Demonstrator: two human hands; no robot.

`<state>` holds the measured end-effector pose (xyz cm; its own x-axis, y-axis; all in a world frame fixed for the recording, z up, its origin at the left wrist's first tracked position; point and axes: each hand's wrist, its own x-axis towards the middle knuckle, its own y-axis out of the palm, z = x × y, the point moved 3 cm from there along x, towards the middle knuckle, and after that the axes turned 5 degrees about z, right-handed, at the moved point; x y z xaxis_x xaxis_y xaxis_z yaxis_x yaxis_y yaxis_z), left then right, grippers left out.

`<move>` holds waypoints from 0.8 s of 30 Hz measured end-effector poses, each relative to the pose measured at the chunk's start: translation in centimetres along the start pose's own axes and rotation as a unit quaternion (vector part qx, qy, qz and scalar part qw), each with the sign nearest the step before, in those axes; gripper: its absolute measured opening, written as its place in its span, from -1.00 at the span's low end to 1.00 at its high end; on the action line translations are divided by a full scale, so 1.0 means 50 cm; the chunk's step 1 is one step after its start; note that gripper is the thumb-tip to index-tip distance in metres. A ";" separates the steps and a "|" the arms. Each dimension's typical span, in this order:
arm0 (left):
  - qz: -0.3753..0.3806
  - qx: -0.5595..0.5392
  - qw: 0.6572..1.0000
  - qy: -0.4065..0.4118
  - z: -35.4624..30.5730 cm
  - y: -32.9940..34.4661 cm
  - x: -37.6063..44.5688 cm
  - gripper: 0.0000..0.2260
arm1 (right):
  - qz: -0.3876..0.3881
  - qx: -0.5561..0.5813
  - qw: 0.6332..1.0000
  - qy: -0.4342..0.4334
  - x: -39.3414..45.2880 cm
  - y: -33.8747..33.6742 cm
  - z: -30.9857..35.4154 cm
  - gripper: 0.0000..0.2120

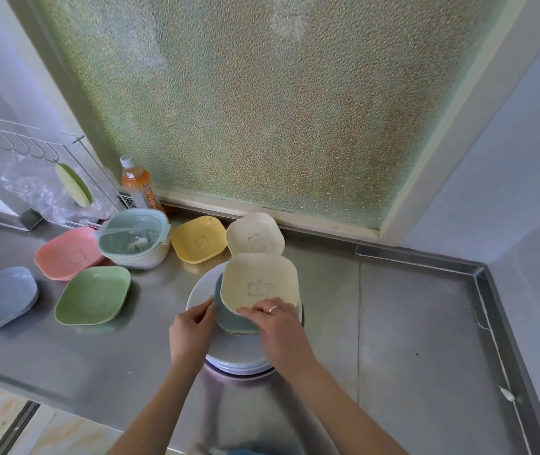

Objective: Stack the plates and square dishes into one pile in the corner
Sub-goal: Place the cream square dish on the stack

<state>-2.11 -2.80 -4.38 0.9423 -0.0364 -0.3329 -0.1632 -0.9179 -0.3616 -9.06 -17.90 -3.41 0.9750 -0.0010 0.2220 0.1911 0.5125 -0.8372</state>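
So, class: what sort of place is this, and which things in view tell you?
Most likely a home kitchen: a stainless steel counter, a wall rack with hooks, a drink bottle, and plates with square dishes being stacked.

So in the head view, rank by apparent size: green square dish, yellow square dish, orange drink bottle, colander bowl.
Largest to smallest, as they look:
1. Green square dish and colander bowl: too close to call, and the dish sits nearer the camera.
2. Yellow square dish.
3. Orange drink bottle.
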 end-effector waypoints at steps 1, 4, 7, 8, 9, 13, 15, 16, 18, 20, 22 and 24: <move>0.004 -0.002 1.000 -0.002 0.000 -0.001 0.001 -0.81 | 0.046 0.008 0.999 0.003 0.004 0.012 -0.003 -0.52; 0.018 -0.016 1.000 -0.012 -0.004 -0.005 0.000 -0.82 | 0.114 0.042 0.993 0.014 0.001 0.031 -0.011 -0.55; 0.021 -0.027 0.999 -0.018 -0.002 -0.007 0.000 -0.81 | 0.133 0.050 0.990 0.013 0.005 0.033 -0.003 -0.60; 0.020 -0.029 0.999 -0.019 -0.001 -0.006 -0.001 -0.80 | 0.141 0.047 0.989 0.016 0.007 0.034 -0.001 -0.63; 0.018 -0.034 0.999 -0.018 -0.001 -0.006 -0.003 -0.79 | 0.145 0.045 0.988 0.019 0.008 0.033 0.002 -0.65; 0.014 -0.043 0.999 -0.012 -0.004 -0.005 -0.008 -0.83 | 0.100 0.086 0.991 0.033 0.021 0.006 0.008 -0.65; 0.012 -0.050 0.998 -0.018 -0.004 -0.005 -0.005 -0.79 | -0.012 0.094 0.995 0.034 0.039 -0.018 -0.014 -0.63; 0.011 -0.051 0.998 -0.024 -0.004 -0.005 -0.003 -0.75 | -0.068 0.086 0.993 0.046 0.051 -0.032 -0.032 -0.63; 0.015 -0.044 0.998 -0.035 -0.001 -0.004 0.002 -0.69 | -0.108 0.077 0.986 0.100 0.086 -0.051 -0.079 -0.65; 0.025 -0.039 0.998 -0.042 0.004 -0.002 0.007 -0.67 | -0.061 0.067 0.985 0.150 0.130 -0.056 -0.129 -0.60; 0.034 -0.036 0.998 -0.045 0.008 -0.004 0.013 -0.66 | 0.023 0.021 0.986 0.163 0.176 -0.054 -0.176 -0.51; 0.049 -0.028 0.997 -0.047 0.008 -0.008 0.018 -0.65 | 0.121 -0.040 0.977 0.168 0.215 -0.044 -0.211 -0.43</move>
<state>-1.33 -2.32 -4.91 0.8908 -0.0930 -0.4448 -0.2350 -0.9321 -0.2757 2.19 -28.11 -4.47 0.9721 -0.1772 -0.1535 -0.0552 0.4634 -0.8844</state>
